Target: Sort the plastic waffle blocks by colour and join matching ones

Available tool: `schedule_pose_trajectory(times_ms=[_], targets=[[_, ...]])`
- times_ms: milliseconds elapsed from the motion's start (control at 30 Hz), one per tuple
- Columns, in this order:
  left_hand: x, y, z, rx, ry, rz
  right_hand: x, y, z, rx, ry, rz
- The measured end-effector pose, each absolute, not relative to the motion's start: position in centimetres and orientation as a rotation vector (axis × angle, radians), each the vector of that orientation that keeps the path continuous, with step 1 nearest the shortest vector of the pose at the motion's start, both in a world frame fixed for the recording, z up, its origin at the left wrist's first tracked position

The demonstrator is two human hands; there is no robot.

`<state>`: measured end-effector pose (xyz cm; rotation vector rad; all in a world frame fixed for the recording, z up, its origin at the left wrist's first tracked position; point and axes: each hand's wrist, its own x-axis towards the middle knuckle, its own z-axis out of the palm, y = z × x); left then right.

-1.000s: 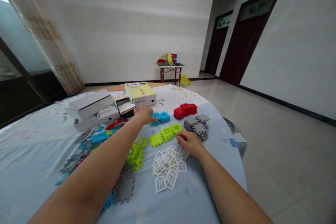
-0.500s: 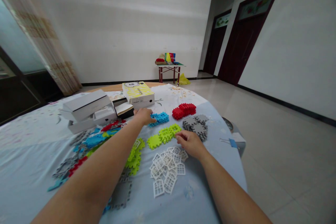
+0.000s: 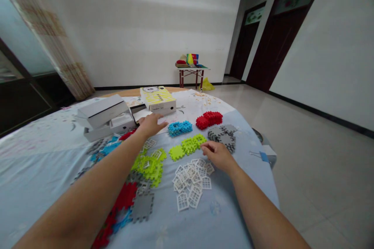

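Note:
My left hand is open, thumb and fingers apart, above the table just left of a stack of blue interlocking tiles. Nothing shows in it. Loosely curled, the fingers of my right hand are at the right end of a row of lime-green interlocking tiles; no object is visible in them. Grey tiles are stacked just beyond that hand, and red ones farther back. Below its fingers is a heap of white lattice window pieces.
Mixed loose tiles are spread on the left, partly hidden under my left forearm. Opened white boxes and a yellow-and-white box stand at the back. A blue binder clip is at the table's right edge.
My left hand has come away from the blue tile stack, toward the left. My right hand stays by the green tiles, its fingers slightly more curled. The camera view has shifted a little.

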<state>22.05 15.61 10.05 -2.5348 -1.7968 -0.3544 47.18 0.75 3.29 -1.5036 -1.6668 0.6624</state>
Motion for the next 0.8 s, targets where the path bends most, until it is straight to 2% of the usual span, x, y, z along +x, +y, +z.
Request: schedule_pose_trajectory(times_ms=[200,600,800], targets=[[16.3,11.0,9.5,-2.651,-1.772,-0.499,47.4,0.6,3.3,-1.516,-1.666,0.664],[15.3,3.7,6.2,-2.735,-1.683,-0.097,46.9,0.9,2.6,-1.485,-1.735,0.643],[15.9,3.2,7.6,-2.64,-1.793,-0.044,47.1,0.6,2.6,-1.496,-1.702,0.641]])
